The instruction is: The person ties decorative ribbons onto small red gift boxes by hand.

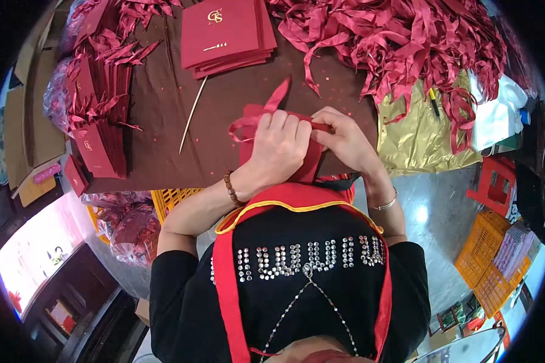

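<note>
A dark red paper bag [309,162] lies at the table's near edge, under and between my hands. My left hand [278,145], with a beaded bracelet at the wrist, is closed over it. Out of that fist come a loop and a pointed tail of red ribbon [277,97]. My right hand [346,138] pinches the bag's upper right edge between thumb and fingers; whether ribbon is in this pinch too is hidden. Beyond them sits a stack of red bags [221,30] with gold lettering.
A thin stick [192,115] lies on the brown tabletop [157,91]. Upright red bags with ribbons [100,148] line the left side. A large heap of red ribbons [399,42] fills the back right, beside gold wrapping [415,136] and a yellow-black pen [433,101]. Orange crates [481,254] stand on the floor.
</note>
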Tool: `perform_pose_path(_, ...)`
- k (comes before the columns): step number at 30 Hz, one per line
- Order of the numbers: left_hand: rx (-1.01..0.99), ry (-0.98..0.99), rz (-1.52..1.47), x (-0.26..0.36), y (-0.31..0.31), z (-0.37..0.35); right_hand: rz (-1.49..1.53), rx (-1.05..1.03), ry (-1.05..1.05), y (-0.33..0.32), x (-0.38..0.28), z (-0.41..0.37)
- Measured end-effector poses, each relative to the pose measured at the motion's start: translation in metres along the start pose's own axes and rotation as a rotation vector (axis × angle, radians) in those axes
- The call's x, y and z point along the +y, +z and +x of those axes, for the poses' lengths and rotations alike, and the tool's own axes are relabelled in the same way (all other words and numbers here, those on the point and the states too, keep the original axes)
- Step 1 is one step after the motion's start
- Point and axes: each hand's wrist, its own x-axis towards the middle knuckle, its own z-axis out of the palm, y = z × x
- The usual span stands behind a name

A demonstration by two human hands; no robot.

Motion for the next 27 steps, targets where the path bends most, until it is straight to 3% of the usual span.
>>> perform_pose_path(15, 0.012, -0.021, -0.199, -0.008, -0.01, -0.006, -0.064, -0.013, -0.004, 0.0, -0.007, -0.003)
perform_pose_path(17, 0.033, -0.157, -0.438, -0.016, -0.02, 0.002, -0.063, -0.013, -0.003, 0.001, -0.01, -0.005)
perform_pose_path(18, 0.018, -0.192, -0.408, -0.025, -0.023, 0.008, -0.108, 0.003, -0.033, 0.002, -0.014, -0.005)
perform_pose_path(19, -0.032, -0.216, -0.389, -0.033, -0.027, 0.014, -0.153, 0.018, -0.064, 0.004, -0.017, -0.005)
perform_pose_path(21, -0.353, -0.327, -0.592, -0.051, -0.027, 0.02, -0.161, 0.036, -0.081, 0.008, -0.021, -0.006)
perform_pose_path(22, -0.351, -0.329, -0.587, -0.055, -0.03, 0.025, -0.166, 0.056, -0.097, 0.01, -0.022, -0.006)
perform_pose_path(27, -0.845, -0.37, -0.879, -0.071, -0.032, 0.046, -0.332, 0.121, -0.146, 0.017, -0.03, -0.01)
